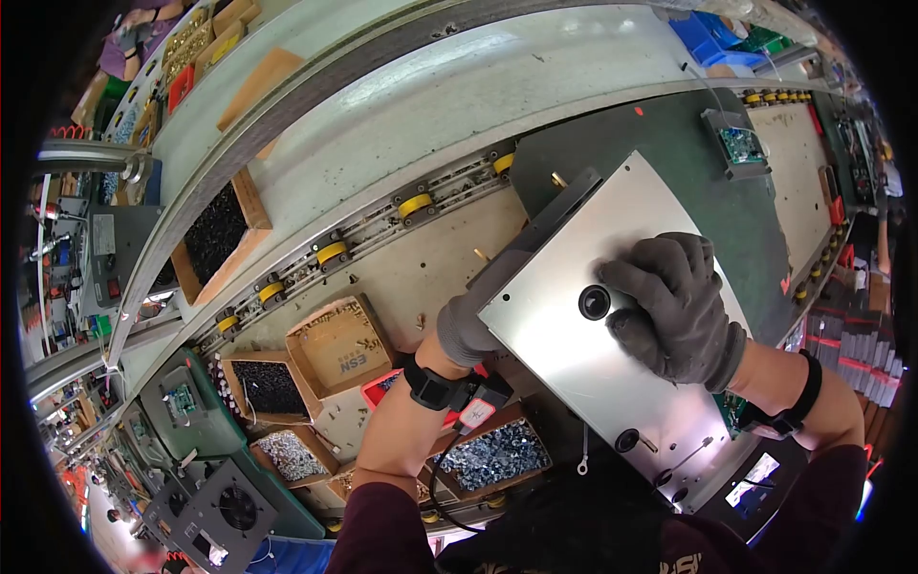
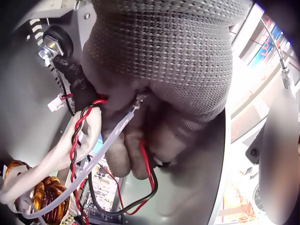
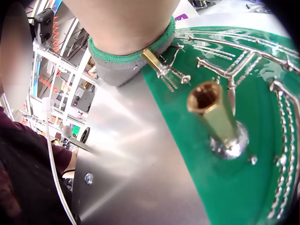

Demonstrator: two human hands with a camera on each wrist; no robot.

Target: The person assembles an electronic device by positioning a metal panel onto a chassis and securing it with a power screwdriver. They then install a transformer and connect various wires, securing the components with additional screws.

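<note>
A silvery metal panel [image 1: 550,349] lies slanted before the person, with a black ring [image 1: 594,302] round a hole in it. Beside the ring is the gloved right hand [image 1: 674,306], thumb and forefinger apart over the metal. The gloved left hand [image 1: 469,330] reaches behind the panel's left edge. In the left wrist view, the left hand [image 2: 154,98] points down inside a metal housing among a red-and-black wire pair [image 2: 75,140] and a clear sleeved lead [image 2: 93,164]; its grip is hidden. The right wrist view shows the right glove's cuff [image 3: 117,65] behind a green board [image 3: 187,126].
At the left are boxes of small parts, including a cardboard box [image 1: 344,359] and a box of silvery pieces [image 1: 492,454]. Yellow rollers [image 1: 414,206] line the bench rail. A small circuit board [image 1: 741,145] sits on the green mat [image 1: 660,139]. Copper coils [image 2: 51,197] stand inside the housing.
</note>
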